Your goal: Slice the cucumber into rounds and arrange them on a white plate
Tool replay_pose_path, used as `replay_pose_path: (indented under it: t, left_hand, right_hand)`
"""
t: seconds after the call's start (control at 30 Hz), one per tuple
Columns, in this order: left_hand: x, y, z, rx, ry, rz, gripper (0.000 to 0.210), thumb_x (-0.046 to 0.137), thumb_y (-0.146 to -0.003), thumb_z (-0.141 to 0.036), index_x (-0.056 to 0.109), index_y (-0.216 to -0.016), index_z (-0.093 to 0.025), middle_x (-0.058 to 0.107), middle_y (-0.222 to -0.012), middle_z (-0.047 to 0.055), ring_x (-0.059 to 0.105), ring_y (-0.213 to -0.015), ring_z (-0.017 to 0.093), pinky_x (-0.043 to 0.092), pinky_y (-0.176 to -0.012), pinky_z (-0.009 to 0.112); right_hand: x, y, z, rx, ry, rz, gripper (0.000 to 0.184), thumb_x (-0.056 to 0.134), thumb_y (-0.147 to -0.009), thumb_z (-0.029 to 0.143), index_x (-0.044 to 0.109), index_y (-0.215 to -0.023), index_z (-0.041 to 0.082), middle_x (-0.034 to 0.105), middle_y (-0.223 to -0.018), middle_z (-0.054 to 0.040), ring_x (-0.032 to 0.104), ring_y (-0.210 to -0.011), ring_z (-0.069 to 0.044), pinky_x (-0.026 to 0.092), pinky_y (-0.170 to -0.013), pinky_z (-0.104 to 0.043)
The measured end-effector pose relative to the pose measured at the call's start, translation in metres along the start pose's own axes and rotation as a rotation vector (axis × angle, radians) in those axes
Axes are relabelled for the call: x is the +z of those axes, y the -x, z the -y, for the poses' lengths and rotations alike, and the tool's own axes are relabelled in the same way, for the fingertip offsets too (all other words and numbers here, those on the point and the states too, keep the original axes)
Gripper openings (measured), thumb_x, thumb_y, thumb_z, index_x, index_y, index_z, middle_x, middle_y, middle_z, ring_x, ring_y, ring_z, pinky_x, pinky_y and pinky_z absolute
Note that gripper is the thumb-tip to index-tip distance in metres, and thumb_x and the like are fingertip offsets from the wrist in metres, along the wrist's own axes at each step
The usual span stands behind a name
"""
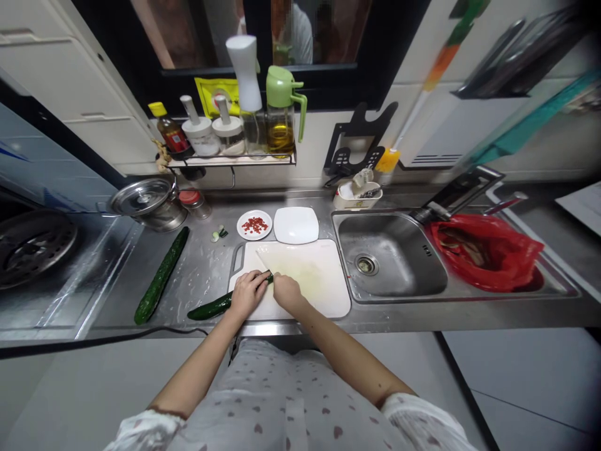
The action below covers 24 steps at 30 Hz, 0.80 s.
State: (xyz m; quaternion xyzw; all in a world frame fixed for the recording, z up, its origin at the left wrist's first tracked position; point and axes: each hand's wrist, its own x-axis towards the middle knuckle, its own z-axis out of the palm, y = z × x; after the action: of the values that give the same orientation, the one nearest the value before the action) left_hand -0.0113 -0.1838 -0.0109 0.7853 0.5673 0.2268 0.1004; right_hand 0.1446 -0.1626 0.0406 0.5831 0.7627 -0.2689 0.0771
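My left hand is closed over a dark green cucumber, pressing it against the white cutting board. The cucumber lies slantwise, its near end sticking out past the board's left edge. Just right of it, my right hand is wrapped round a knife, most of whose handle is hidden in my fist. The thin blade points up and left, beside the cucumber's far end. Whether the edge touches the cucumber, I cannot tell. A second, whole cucumber rests on the steel counter to the left.
Behind the board stand a small plate of chopped red pieces and a white square plate. Green scraps lie nearby. The sink borders the board on the right, with a red bag beyond. A lidded pot stands back left.
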Motion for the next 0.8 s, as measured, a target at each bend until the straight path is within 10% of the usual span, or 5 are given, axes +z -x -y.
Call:
replay_pose_path:
  t: [0.8]
  left_hand:
    - [-0.002,-0.001,-0.001,-0.023,0.007,0.009,0.031,0.050,-0.091,-0.031,0.063,-0.119,-0.028,0.064,-0.103,0.005,0.058,-0.094,0.018,0.044,-0.086,0.034]
  right_hand:
    - [0.005,0.010,-0.006,0.016,0.026,0.014,0.028,0.039,-0.088,0.006,0.053,-0.111,0.013,0.068,-0.097,-0.0137,0.065,-0.098,-0.020,0.047,-0.079,-0.027]
